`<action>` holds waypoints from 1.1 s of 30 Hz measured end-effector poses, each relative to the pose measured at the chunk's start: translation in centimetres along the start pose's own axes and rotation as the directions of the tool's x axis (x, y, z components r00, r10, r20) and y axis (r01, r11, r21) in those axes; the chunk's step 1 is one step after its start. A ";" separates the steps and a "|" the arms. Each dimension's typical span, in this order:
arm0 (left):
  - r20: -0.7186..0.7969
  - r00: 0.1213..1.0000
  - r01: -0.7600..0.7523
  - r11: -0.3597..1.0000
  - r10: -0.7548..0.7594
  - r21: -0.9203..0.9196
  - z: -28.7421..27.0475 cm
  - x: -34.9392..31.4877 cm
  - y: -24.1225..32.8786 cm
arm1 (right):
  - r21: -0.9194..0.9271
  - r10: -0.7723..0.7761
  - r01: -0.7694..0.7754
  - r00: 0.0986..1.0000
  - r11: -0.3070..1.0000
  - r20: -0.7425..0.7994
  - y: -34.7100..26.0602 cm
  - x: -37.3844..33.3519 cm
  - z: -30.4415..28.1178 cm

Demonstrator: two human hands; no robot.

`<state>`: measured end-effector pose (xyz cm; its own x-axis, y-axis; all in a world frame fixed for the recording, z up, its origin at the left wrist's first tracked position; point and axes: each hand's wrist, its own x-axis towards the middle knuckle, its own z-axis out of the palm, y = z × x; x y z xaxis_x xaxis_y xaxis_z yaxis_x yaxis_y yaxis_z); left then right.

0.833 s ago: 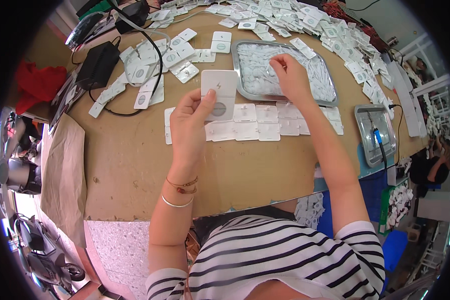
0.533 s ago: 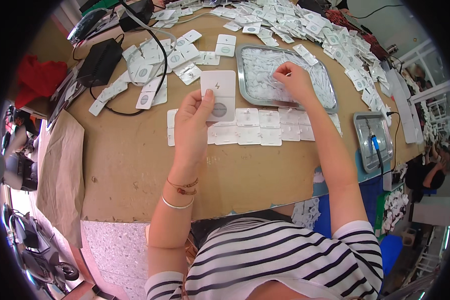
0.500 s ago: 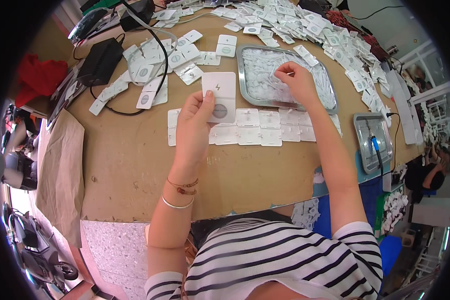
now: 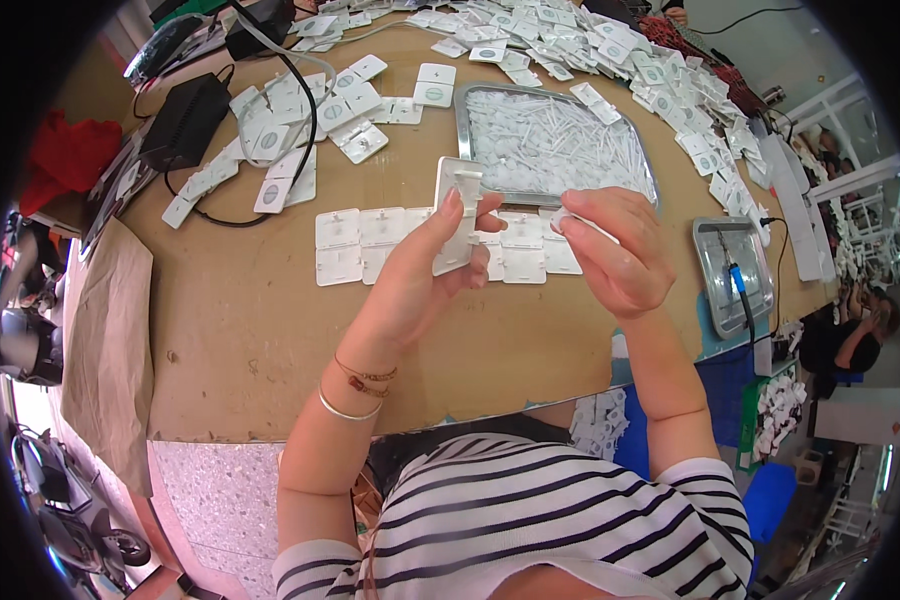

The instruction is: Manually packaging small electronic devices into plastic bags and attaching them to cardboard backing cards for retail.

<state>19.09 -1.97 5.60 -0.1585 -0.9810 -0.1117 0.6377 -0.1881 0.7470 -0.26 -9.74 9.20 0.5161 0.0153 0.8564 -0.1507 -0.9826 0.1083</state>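
A white plastic plate [image 4: 457,215] is gripped upright in the left hand [image 4: 420,265] above a brown worktable [image 4: 240,330]. A small white piece [image 4: 562,215] is pinched by the right hand [image 4: 615,245]. A metal tray [image 4: 550,145] and scattered white plates [image 4: 610,45] are seen beyond.

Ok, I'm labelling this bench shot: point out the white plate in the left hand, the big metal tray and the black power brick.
white plate [image 4: 457,225], head view, on its middle.
metal tray [image 4: 463,125], head view, on its left rim.
black power brick [image 4: 184,120], head view, on its top face.
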 end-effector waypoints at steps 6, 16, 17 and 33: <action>0.113 0.994 0.007 1.000 -0.007 0.005 0.0 -0.1 -0.2 | 0.105 0.175 -0.173 0.984 0.979 -0.014 -1.2 -0.3 1.0; -0.002 1.000 0.029 0.948 -0.030 0.318 1.0 -0.3 -0.4 | 0.601 0.882 -0.789 0.365 0.124 0.298 -3.6 -0.5 4.4; 0.002 1.000 0.028 0.944 -0.031 0.328 1.0 -0.4 -0.4 | 0.602 0.881 -0.789 0.365 0.121 0.301 -3.7 -0.4 4.5; -0.019 1.000 0.017 0.947 -0.011 0.322 0.6 -0.2 -0.6 | 0.664 0.871 -0.716 0.169 -0.214 0.462 -4.1 -0.3 5.2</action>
<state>18.27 -1.62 5.53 -0.1517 -0.9796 -0.1322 0.3585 -0.1792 0.9162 4.55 -6.63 5.86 0.3454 -0.9384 0.0055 0.2227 0.0762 -0.9719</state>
